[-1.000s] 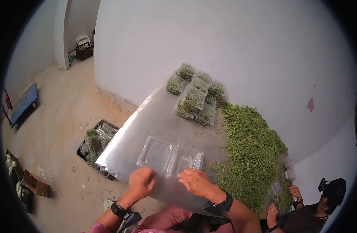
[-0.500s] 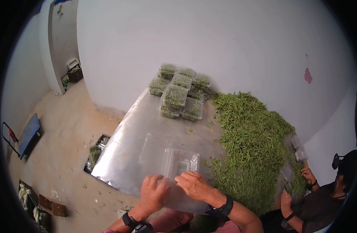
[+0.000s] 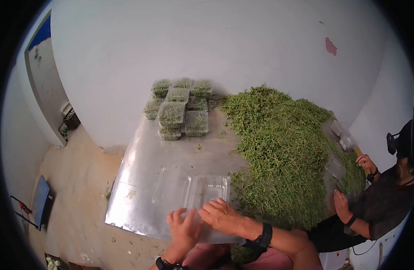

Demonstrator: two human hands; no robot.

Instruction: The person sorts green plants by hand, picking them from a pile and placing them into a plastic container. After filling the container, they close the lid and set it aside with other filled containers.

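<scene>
A clear plastic clamshell box (image 3: 210, 187) lies opened out on the metal table in front of me, its lid (image 3: 171, 188) spread flat to the left of its base. At the near edge of the base is my right hand (image 3: 221, 217), its fingers curled down on the rim; their tips are partly hidden. My left hand (image 3: 184, 228) is just below the lid, thumb and fingers apart, with nothing visible in it. A large heap of cut green stems (image 3: 279, 153) covers the table to the right of the box.
Several clear boxes filled with greens (image 3: 172, 114) are stacked at the back of the metal table (image 3: 135, 180), near the wall. At far right a co-worker's hands (image 3: 342, 204) are beside the heap, near more clear boxes (image 3: 344, 135). A blue trolley (image 3: 41, 198) stands on the floor at left.
My view has turned to the right. The clamshell's lid, blurred before, now lies flat and plain to see. My left hand's fingers have spread, while my right hand stays at the base's near edge.
</scene>
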